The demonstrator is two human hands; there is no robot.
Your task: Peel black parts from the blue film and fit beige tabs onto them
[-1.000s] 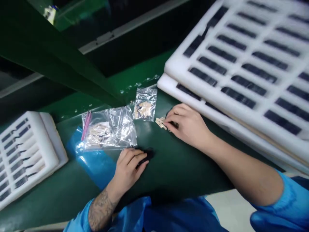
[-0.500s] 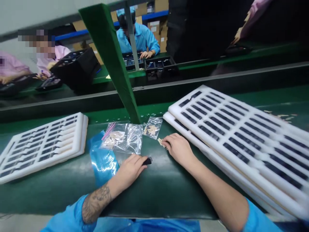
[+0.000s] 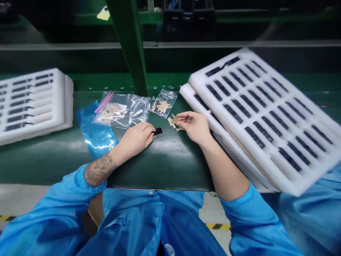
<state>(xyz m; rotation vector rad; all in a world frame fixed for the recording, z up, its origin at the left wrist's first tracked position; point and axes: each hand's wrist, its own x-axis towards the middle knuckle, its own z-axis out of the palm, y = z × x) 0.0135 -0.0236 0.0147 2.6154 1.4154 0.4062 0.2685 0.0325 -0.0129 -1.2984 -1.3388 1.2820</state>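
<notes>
A small black part with a shiny edge (image 3: pixel 157 132) is pinched in the fingertips of my left hand (image 3: pixel 137 139), just over the green mat. My right hand (image 3: pixel 195 127) has its thumb and fingers drawn together at a small heap of flat beige pieces (image 3: pixel 172 121). Whether one is between those fingertips I cannot make out. Behind the heap lies a small clear bag (image 3: pixel 168 97) with similar pieces in it. To its left, a larger clear bag (image 3: pixel 133 110) holds more of them, and pink tweezers (image 3: pixel 103 102) rest on it.
Stacked white foam trays (image 3: pixel 269 83) with black parts in slots stand at the right. Another foam tray stack (image 3: pixel 60 103) is at the left. A blue plastic bag (image 3: pixel 97 133) lies left of my left forearm. A green post (image 3: pixel 134 53) rises behind the bags.
The view has tilted down, so the people opposite are out of sight. My left hand still holds the black part. My right hand remains at the beige pieces, its fingers slightly turned.
</notes>
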